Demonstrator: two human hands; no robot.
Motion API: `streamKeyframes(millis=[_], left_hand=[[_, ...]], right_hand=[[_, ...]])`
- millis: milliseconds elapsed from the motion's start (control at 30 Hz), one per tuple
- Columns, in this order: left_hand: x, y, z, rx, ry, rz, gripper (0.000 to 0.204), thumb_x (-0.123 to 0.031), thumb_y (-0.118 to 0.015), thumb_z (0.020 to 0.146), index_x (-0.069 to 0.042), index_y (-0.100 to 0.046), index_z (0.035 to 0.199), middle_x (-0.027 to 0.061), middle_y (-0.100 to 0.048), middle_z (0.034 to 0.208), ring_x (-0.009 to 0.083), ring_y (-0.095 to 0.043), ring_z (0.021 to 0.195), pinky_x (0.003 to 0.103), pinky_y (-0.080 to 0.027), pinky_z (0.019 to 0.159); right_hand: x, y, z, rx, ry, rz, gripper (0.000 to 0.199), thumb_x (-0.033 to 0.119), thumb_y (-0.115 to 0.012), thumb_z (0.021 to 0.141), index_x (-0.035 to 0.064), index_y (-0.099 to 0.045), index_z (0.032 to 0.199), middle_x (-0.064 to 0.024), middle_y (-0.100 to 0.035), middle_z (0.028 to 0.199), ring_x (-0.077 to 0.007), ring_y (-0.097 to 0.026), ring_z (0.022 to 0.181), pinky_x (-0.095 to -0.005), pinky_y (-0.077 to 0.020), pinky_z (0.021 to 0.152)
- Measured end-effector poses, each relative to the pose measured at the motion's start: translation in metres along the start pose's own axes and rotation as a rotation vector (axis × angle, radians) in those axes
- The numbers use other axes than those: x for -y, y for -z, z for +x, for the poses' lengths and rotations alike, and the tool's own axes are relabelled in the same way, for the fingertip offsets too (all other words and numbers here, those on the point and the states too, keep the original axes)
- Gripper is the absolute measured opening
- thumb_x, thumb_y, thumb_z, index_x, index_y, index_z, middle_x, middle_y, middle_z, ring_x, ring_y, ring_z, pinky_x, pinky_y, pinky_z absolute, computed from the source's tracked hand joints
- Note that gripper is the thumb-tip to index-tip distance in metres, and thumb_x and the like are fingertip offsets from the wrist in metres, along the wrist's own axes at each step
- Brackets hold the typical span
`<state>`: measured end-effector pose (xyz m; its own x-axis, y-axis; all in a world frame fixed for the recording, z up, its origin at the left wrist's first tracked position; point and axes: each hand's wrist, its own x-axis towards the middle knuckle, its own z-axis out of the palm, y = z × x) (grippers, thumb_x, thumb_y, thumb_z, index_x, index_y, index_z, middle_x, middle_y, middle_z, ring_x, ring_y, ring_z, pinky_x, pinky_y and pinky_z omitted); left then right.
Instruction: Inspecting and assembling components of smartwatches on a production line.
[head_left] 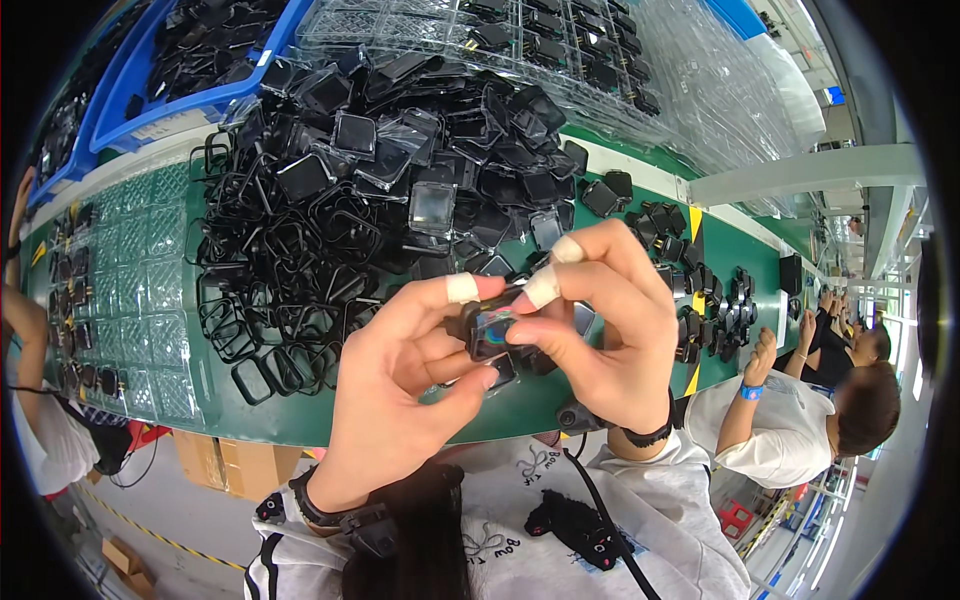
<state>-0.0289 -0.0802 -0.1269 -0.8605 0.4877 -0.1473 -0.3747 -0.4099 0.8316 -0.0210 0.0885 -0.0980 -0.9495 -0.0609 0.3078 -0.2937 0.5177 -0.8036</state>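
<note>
Between my hands is a small square black watch case [488,338] with a glossy face showing coloured patches. My left hand [400,375] is closed around its left side, white tape on a fingertip. My right hand [610,320] pinches the upper right of the case between thumb and taped fingers, partly covering it. Another dark square piece [503,372] shows by my left thumb; whether I hold it I cannot tell. Just beyond my hands lies a heap of black square covers [432,207], some in clear film, with thin black square frames [250,378] to its left.
Clear plastic trays [150,300] lie on the green table [300,420] at left. Blue bins [190,120] with black parts stand at far left. More trays [560,50] are at the back. Black watch units [735,315] lie at right. People [780,425] sit at right; another's arm is left.
</note>
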Motion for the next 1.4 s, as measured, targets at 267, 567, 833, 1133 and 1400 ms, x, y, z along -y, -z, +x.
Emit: streamKeyframes(millis=[267, 567, 833, 1133, 1400], left_hand=[[0.002, 0.000, 0.001, -0.020, -0.020, -0.023, 0.050, 0.018, -0.057, 0.074, 0.004, -0.046, 0.120, 0.0118, -0.056, 0.113, 0.0196, -0.058, 0.105, 0.029, -0.051, 0.087], [0.008, 0.001, 0.000, -0.207, -0.215, 0.198, 0.031, 0.022, -0.060, 0.069, 0.006, -0.060, 0.095, 0.0109, -0.057, 0.096, 0.0205, -0.065, 0.087, 0.026, -0.055, 0.074], [0.015, 0.017, 0.005, -0.048, -0.536, 0.385, 0.023, 0.001, -0.072, 0.073, 0.004, -0.060, 0.092, 0.0087, -0.056, 0.089, 0.0146, -0.056, 0.077, 0.025, -0.046, 0.066], [0.037, 0.012, 0.006, -0.045, -0.364, 0.081, 0.022, -0.007, -0.074, 0.074, 0.002, -0.057, 0.085, 0.0049, -0.052, 0.083, 0.0109, -0.049, 0.074, 0.022, -0.042, 0.066], [0.042, -0.010, -0.002, 0.114, 0.225, 0.149, 0.018, -0.002, -0.064, 0.081, -0.001, -0.054, 0.096, 0.0061, -0.062, 0.093, 0.0078, -0.058, 0.073, 0.022, -0.047, 0.056]], right_hand=[[-0.006, -0.006, 0.000, 0.050, 0.034, -0.059, 0.023, -0.006, -0.071, 0.067, 0.0001, -0.058, 0.085, -0.0085, -0.049, 0.092, -0.0106, -0.052, 0.064, -0.0218, -0.0416, 0.056], [-0.011, -0.011, -0.009, 0.101, -0.066, 0.298, 0.021, 0.001, -0.071, 0.072, -0.0042, -0.060, 0.089, -0.0107, -0.056, 0.086, -0.0196, -0.055, 0.078, -0.0291, -0.0443, 0.069], [-0.016, -0.025, -0.019, -0.005, 0.071, 0.351, 0.024, 0.006, -0.075, 0.070, -0.0023, -0.060, 0.087, -0.0090, -0.056, 0.082, -0.0203, -0.055, 0.078, -0.0293, -0.0427, 0.066], [-0.025, -0.020, -0.038, 0.080, -0.129, 0.403, 0.035, -0.003, -0.075, 0.070, -0.0012, -0.058, 0.101, -0.0067, -0.052, 0.087, -0.0173, -0.054, 0.086, -0.0275, -0.0437, 0.074], [-0.038, 0.050, -0.070, 0.158, -0.186, 0.066, 0.057, 0.012, -0.082, 0.060, 0.0030, -0.058, 0.111, -0.0062, -0.061, 0.093, -0.0132, -0.055, 0.074, -0.0253, -0.0435, 0.060]])
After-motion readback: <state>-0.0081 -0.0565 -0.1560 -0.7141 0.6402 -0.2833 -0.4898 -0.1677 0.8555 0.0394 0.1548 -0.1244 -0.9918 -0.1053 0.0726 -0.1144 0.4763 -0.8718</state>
